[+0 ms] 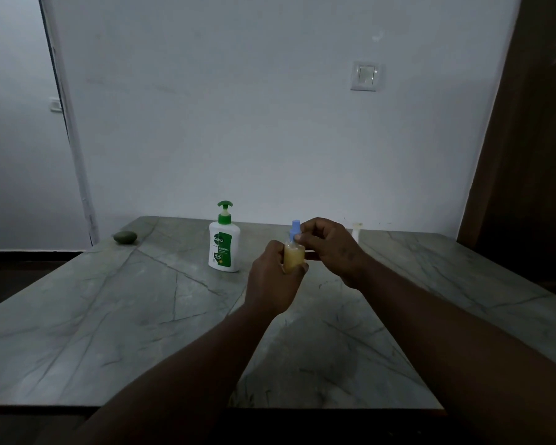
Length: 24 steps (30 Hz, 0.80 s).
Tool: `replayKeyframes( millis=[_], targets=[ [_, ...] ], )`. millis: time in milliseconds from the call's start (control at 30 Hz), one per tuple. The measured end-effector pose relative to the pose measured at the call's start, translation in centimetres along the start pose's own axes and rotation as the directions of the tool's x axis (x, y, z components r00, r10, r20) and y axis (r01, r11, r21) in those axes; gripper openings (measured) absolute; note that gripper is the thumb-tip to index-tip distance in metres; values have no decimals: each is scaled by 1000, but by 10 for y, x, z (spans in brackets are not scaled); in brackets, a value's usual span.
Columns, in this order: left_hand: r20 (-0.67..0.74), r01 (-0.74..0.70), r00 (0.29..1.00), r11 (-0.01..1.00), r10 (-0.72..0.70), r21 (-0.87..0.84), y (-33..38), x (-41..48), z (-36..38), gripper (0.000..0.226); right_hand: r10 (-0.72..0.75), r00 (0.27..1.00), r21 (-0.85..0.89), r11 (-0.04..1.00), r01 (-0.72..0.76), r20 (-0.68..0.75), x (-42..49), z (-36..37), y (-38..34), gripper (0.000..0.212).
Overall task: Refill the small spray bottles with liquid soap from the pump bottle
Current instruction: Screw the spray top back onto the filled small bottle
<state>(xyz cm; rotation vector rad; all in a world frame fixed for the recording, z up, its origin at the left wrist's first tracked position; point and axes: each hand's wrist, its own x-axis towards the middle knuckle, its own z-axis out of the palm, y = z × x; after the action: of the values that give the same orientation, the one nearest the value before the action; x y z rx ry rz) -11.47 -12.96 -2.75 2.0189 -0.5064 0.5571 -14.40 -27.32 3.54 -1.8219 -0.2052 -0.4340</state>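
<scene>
I held the small spray bottle of yellow liquid upright over the bench, just right of the pump bottle, with fingers of my left hand curled round its body and fingers of my right hand pinching its blue spray cap.

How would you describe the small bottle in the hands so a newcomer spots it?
On the grey veined table, look right of the white pump bottle with the green pump. There the left hand grips a small clear bottle of yellowish liquid while the right hand pinches its blue spray top. That blue top and yellow fill set it apart from the bigger white bottle.
</scene>
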Motion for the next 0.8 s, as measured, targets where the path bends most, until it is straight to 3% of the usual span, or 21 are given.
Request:
replayKeyframes(
  millis=[133, 267, 367, 500, 667, 800],
  targets=[
    [6, -8, 1000, 1000, 8, -2, -2, 2, 2, 37, 17, 1000, -57, 998, -16, 15, 3, 2, 6, 30],
    [13, -4, 1000, 1000, 4, -18, -3, 6, 3, 37, 35, 998, 28, 999, -36, 52, 6, 0, 10, 22],
    [18, 13, 1000, 1000, -13, -18, -6, 9, 6, 37, -12, 1000, -25, 1000, 12, 6, 11, 1, 15, 11],
    [28, 14, 1000, 999, -13, -31, -9, 14, 9, 34, 2, 1000, -52, 999, -2, -9, 18, 3, 21, 32],
    [33, 22, 999, 999, -21, -30, -15, 21, 12, 33, 61, 998, 24, 998, -61, 31, 27, 1, 28, 26],
    [46, 38, 998, 999, -37, -24, -21, 28, 17, 35, 23, 1000, -6, 1000, -23, -13, 33, 2, 35, 5]
  ],
)
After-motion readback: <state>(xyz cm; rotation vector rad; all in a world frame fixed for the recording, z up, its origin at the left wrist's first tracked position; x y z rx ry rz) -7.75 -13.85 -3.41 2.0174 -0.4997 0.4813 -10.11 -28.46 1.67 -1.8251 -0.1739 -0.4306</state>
